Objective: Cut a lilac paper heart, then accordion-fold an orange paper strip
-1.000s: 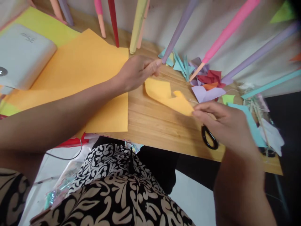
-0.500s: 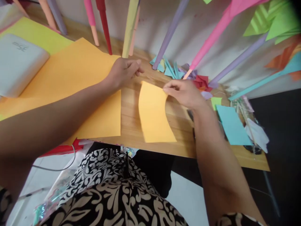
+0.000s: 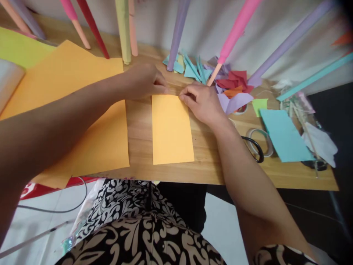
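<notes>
A small rectangular sheet of yellow-orange paper lies nearly flat on the wooden table in front of me. With thumb and fingers pinched together, my right hand grips its far right corner. My left hand is closed at the far edge of the same sheet, thumb and fingers at the paper; its fingertips are partly hidden. Under my left forearm spreads a large orange sheet, its near left part hanging past the table edge.
Rolled paper tubes, including a pink one and a purple one, lean against the wall. Folded paper pieces lie at the back. Scissors, a tape roll and turquoise paper sit right. A white device is left.
The small sheet has gone from curved to nearly flat on the table. My left hand has come to its far edge, and my right hand still pinches the corner. The view has shifted.
</notes>
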Demonstrator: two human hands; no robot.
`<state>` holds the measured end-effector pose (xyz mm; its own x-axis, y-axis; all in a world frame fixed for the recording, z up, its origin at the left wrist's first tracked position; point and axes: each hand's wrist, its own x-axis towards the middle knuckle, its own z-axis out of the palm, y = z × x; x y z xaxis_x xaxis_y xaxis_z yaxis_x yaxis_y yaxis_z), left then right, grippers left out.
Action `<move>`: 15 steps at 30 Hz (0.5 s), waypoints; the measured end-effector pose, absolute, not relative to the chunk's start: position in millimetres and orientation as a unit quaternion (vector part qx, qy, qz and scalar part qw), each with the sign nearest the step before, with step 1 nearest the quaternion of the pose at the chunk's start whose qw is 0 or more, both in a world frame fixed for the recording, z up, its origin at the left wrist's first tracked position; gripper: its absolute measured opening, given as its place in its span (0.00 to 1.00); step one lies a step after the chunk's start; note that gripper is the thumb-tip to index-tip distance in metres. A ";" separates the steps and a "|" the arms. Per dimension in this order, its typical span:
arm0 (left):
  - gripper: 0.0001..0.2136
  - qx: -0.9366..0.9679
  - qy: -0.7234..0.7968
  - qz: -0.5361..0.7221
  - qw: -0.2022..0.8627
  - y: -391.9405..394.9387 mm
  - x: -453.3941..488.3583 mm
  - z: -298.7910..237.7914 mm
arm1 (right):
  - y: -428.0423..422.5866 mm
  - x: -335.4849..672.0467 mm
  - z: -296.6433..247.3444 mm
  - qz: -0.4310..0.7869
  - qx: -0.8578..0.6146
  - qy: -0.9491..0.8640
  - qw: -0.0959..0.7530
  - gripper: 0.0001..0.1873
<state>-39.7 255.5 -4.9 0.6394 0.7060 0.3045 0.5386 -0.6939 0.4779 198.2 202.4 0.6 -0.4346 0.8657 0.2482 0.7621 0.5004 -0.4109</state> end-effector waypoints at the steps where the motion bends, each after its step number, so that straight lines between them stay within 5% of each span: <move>1: 0.14 0.886 0.363 0.221 0.187 256.2 -40.4 -2.7 | 202.4 198.5 1.1 0.109 -0.493 -0.838 0.207 0.08; 15: 0.10 0.889 0.401 0.177 0.129 240.0 -32.3 13.1 | 202.8 197.3 9.4 0.098 -0.509 -0.840 0.162 0.03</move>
<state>-32.3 240.0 13.1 0.6151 0.7596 0.2112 0.6683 -0.6445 0.3716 197.3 202.8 9.4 -0.4306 0.8859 0.1724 0.8229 0.4638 -0.3283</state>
